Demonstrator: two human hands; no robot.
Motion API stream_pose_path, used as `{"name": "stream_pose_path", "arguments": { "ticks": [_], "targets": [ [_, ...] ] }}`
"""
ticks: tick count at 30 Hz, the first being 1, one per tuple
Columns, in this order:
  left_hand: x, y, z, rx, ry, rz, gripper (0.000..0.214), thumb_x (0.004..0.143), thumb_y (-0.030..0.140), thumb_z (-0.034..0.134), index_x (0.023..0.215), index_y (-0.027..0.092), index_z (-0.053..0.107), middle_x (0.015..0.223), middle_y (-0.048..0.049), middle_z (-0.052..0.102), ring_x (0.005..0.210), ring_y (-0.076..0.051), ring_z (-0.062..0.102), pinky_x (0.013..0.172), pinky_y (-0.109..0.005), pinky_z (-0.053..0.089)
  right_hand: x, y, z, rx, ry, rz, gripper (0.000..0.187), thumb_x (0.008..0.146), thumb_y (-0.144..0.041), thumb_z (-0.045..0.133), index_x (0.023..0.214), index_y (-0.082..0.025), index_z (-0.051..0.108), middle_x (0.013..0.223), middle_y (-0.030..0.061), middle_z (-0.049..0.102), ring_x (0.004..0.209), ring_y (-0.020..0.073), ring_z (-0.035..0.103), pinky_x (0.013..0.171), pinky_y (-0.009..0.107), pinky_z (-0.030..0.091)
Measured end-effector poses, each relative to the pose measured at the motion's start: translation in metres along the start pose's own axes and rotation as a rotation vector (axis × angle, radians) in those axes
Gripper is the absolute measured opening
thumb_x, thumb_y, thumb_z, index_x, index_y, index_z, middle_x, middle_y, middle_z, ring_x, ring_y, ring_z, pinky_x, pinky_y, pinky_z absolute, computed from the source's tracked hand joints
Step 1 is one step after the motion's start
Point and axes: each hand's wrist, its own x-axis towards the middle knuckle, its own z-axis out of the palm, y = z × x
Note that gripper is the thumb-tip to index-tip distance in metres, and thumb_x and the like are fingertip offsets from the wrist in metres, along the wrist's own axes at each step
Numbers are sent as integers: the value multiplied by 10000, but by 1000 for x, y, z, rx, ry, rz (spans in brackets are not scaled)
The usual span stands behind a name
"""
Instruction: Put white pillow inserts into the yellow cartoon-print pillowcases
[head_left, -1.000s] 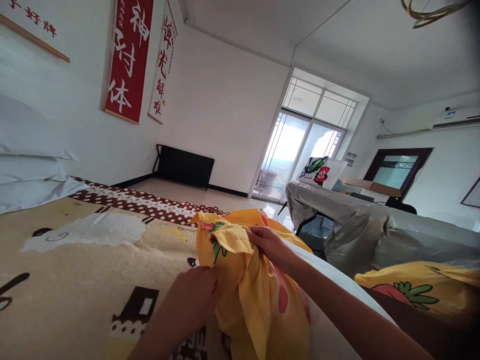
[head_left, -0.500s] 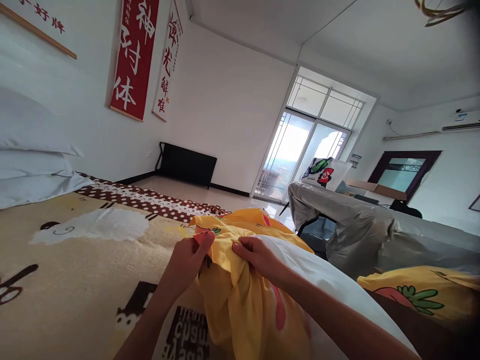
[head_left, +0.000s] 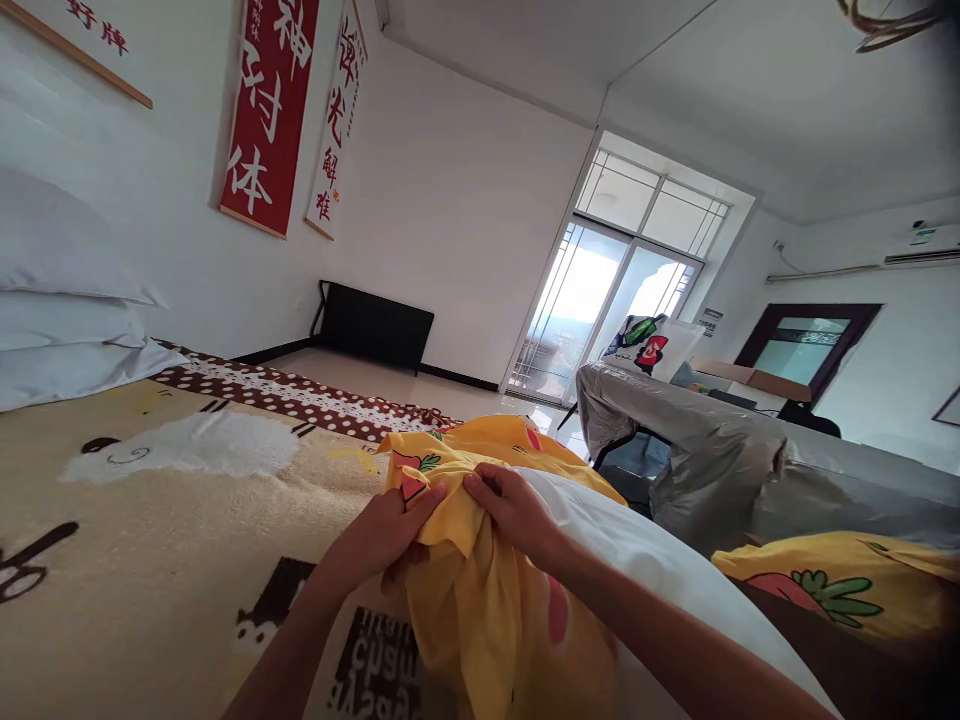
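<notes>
A yellow cloth cover with a carrot print [head_left: 480, 590] is bunched up in front of me on the bed. My left hand [head_left: 394, 525] pinches a fold of it between thumb and fingers. Close beside it, my right hand [head_left: 517, 508] grips another gathered part of the same cloth. Puffy white bedding [head_left: 645, 550], a pillow or quilt, I cannot tell which, lies under my right forearm and partly against the yellow cover. More yellow carrot-print cloth [head_left: 817, 590] shows at the lower right. The fingers' undersides are hidden in the folds.
A beige blanket [head_left: 180, 530] with a sheep pattern covers the bed, with stacked white pillows [head_left: 67, 320] at the left. Right of the bed stands a plastic-covered table [head_left: 720, 430] with a printed bag [head_left: 637, 345] and an open cardboard box [head_left: 772, 378]. A black folded frame [head_left: 379, 325] leans by the wall.
My left hand has shifted slightly right and down, closer to the right hand, and its fold of yellow cloth has turned. The right hand has barely moved.
</notes>
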Motion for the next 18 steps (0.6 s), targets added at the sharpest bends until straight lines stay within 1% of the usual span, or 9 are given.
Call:
{"name": "stream_pose_path", "arguments": {
  "ticks": [2, 4, 6, 8, 10, 12, 14, 16, 18],
  "targets": [
    [2, -1, 1, -10, -102, -55, 386, 725, 542, 607, 687, 158, 613, 441, -8, 539, 360, -130, 443, 373, -225, 246, 1, 0, 0, 12, 20, 11, 430, 788, -573, 486, 630, -192, 366, 640, -31, 326, 611, 101, 307, 530, 236, 274],
    [6, -3, 6, -53, -134, -66, 365, 732, 511, 618, 827, 158, 617, 525, 4, 572, 397, -108, 458, 379, -199, 259, 3, 0, 1, 28, 13, 18, 430, 785, -579, 487, 640, -191, 372, 644, -32, 334, 617, 103, 316, 544, 237, 283],
    [11, -6, 13, -203, -73, -69, 357, 681, 449, 690, 858, 153, 601, 583, 21, 559, 447, -84, 456, 392, -174, 280, 4, 0, 0, 30, 17, 12, 435, 785, -585, 491, 642, -192, 370, 638, -35, 334, 612, 102, 314, 542, 237, 281],
    [15, -8, 16, -422, 5, -86, 336, 622, 373, 748, 784, 133, 577, 583, 32, 517, 464, -65, 435, 389, -158, 281, 3, 0, -1, 39, 15, -2, 434, 781, -582, 508, 644, -193, 370, 625, -39, 336, 596, 98, 311, 530, 235, 277],
    [19, -7, 14, -647, 52, -101, 282, 624, 291, 750, 738, 119, 558, 589, 25, 511, 474, -62, 446, 386, -153, 298, -1, -2, -4, 63, -44, -8, 387, 781, -550, 535, 690, -190, 429, 632, -38, 389, 589, 96, 347, 528, 232, 295],
    [21, -5, 5, -826, 127, -114, 192, 663, 204, 710, 730, 116, 553, 597, 17, 523, 470, -64, 463, 386, -152, 331, -7, -5, -7, 58, -133, -5, 315, 785, -495, 561, 790, -185, 511, 680, -23, 472, 609, 100, 412, 546, 229, 334],
    [25, -5, -10, -928, 232, -121, 115, 699, 133, 648, 696, 124, 533, 562, 30, 500, 429, -51, 440, 367, -142, 326, -12, -9, -13, 19, -183, 9, 275, 797, -445, 561, 893, -187, 553, 747, -8, 525, 624, 101, 459, 560, 229, 370],
    [30, -8, -27, -970, 335, -127, 132, 712, 97, 592, 641, 140, 489, 497, 56, 435, 374, -38, 384, 344, -135, 301, -15, -10, -23, -38, -152, 17, 257, 805, -418, 549, 922, -190, 556, 774, -5, 541, 606, 94, 476, 560, 230, 396],
    [37, -15, -43, -984, 409, -137, 148, 707, 82, 551, 611, 152, 463, 473, 60, 415, 365, -48, 397, 358, -145, 335, -16, -5, -38, -121, -77, 23, 231, 802, -404, 545, 887, -190, 559, 787, -2, 564, 590, 92, 497, 557, 234, 410]
  ]
}}
